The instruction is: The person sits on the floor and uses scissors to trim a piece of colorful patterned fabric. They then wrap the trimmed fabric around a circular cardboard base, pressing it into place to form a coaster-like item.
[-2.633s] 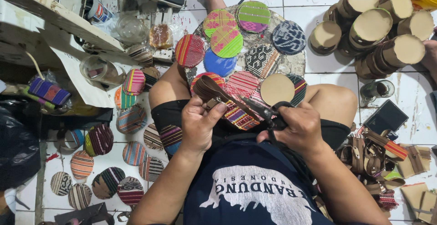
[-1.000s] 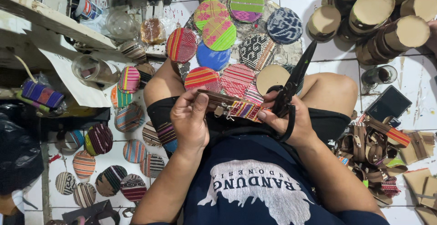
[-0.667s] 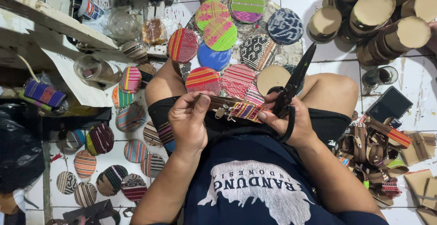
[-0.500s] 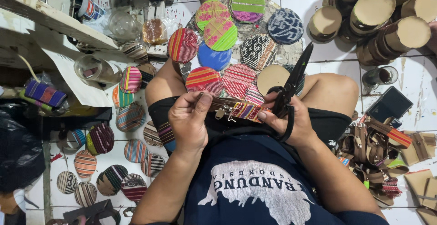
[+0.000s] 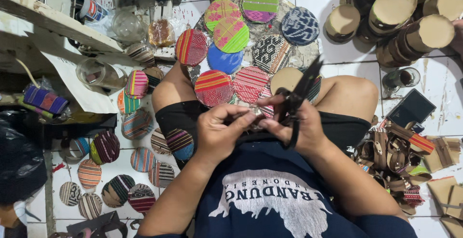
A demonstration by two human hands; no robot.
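Two hands, one small woven scrap
Left hand (image 5: 219,134) is pinched on the striped fabric piece (image 5: 251,117); black metal scissors (image 5: 296,98) are gripped by the right hand (image 5: 296,127).

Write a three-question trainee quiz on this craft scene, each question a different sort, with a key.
1. True or false: the right hand holds black scissors.
2. Multiple choice: the blue fabric disc lies (a) in the person's lap, (b) among the patterned fabric discs on the floor ahead of the knees, (c) on the wooden shelf.
3. Fill in: the left hand meets the right hand over a small ____ piece.

Key: 1 true; 2 b; 3 fabric (mostly hidden by the fingers).
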